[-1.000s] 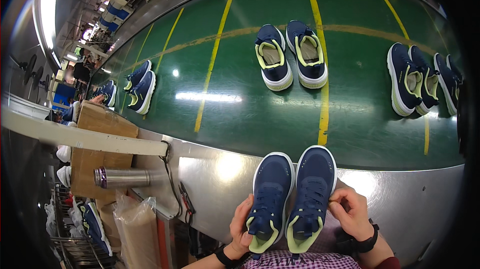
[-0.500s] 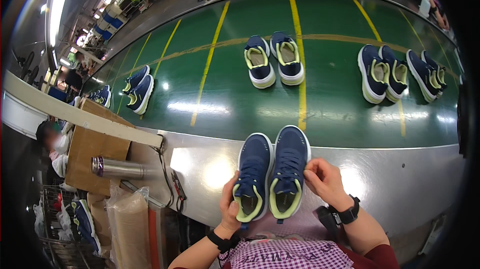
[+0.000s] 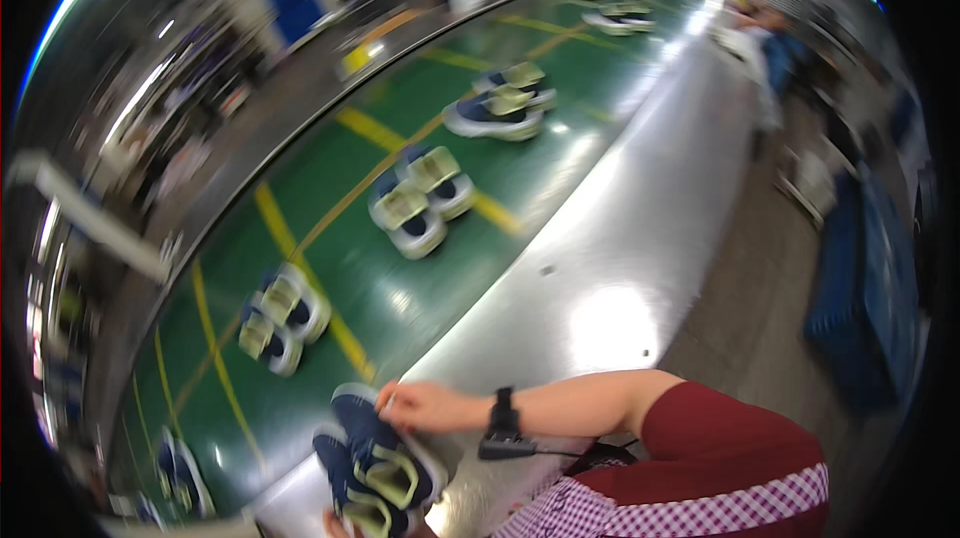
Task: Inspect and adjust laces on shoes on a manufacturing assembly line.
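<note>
A pair of navy sneakers with pale green linings and light soles sits low in the picture at the near edge of the metal ledge. My right hand (image 3: 425, 405) is closed, fingers pinched at the front side of the right sneaker (image 3: 395, 468). Beside it lies the left sneaker (image 3: 345, 483), with my left hand (image 3: 338, 525) at its outer side. Only a little of that hand shows at the lower edge, its fingers curled against the shoe. A black band with a small box and cord is on my right wrist. Motion blurs the view.
A green conveyor belt (image 3: 330, 238) with yellow lines carries several sneaker pairs, including one pair (image 3: 420, 203) in the middle. The metal ledge (image 3: 610, 228) curves along its near side. A blue crate (image 3: 865, 288) stands at the right. People sit farther along the line.
The view has swung to the right, so the belt now slants and the crate and people come into sight. The sneakers in my hands appear lower left. Both hands stay at them.
</note>
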{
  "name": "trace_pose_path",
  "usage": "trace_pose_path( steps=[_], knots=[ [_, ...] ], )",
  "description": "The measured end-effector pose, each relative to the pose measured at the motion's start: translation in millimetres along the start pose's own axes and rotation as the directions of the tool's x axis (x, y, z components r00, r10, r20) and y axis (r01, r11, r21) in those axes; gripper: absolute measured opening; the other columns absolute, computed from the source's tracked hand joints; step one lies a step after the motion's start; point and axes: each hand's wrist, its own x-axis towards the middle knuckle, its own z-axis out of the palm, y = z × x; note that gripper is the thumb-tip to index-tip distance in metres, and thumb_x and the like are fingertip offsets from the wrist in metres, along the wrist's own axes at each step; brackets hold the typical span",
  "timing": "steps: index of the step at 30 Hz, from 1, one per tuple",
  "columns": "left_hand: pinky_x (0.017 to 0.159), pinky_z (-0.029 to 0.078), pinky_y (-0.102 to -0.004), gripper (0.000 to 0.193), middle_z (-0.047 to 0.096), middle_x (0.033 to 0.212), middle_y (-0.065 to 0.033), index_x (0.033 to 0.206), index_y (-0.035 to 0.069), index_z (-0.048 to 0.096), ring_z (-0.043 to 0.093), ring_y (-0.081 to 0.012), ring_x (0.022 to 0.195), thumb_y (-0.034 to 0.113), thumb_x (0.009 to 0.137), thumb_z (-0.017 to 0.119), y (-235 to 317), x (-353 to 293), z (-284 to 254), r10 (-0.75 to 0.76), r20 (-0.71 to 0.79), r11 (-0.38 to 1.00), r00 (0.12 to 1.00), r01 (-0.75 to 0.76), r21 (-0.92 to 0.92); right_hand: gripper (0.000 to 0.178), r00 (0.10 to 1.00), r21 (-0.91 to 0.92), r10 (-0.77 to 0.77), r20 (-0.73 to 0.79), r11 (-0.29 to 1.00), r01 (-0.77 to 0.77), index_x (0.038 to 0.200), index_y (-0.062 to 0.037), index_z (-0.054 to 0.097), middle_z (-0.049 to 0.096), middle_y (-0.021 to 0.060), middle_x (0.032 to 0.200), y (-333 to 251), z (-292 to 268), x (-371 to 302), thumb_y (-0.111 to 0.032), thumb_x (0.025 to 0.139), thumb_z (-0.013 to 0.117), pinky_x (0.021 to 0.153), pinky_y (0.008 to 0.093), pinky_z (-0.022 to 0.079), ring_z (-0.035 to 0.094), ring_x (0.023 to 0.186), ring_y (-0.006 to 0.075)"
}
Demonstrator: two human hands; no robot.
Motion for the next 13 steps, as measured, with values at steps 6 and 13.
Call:
trace_pose_path(
  steps=[6, 13],
  knots=[
    [0.098, 0.043, -0.0419, 0.042, 0.057, 0.123, -0.0198, 0.13, -0.006, 0.046, 0.054, -0.0297, 0.114, 0.015, 0.095, 0.059, 126.1, -29.0, 23.2, 0.35, 0.485, 0.783, 0.801, -0.535, 0.318, 0.023, 0.996, -0.005, -0.082, 0.045, 0.997, 0.082, 0.103, -0.0075, 0.058, 0.061, 0.0032, 0.068, -4.2, 11.8, -11.0, -0.029, 0.095, 0.056, 0.06, 0.0283, 0.048, 0.061, 0.062, 0.0113],
    [0.085, 0.049, -0.0401, 0.032, 0.064, 0.109, -0.0196, 0.117, -0.006, 0.059, 0.062, -0.0354, 0.098, 0.013, 0.091, 0.065, 208.1, -97.6, 133.5, 0.428, 0.84, 0.594, -0.333, -0.597, -0.539, 0.023, 0.988, -0.042, -0.133, 0.075, 0.99, 0.136, 0.096, -0.0057, 0.059, 0.061, 0.0042, 0.067, -10.9, 16.4, -5.1, -0.028, 0.095, 0.057, 0.062, 0.0278, 0.046, 0.061, 0.063, 0.0126]
  ],
)
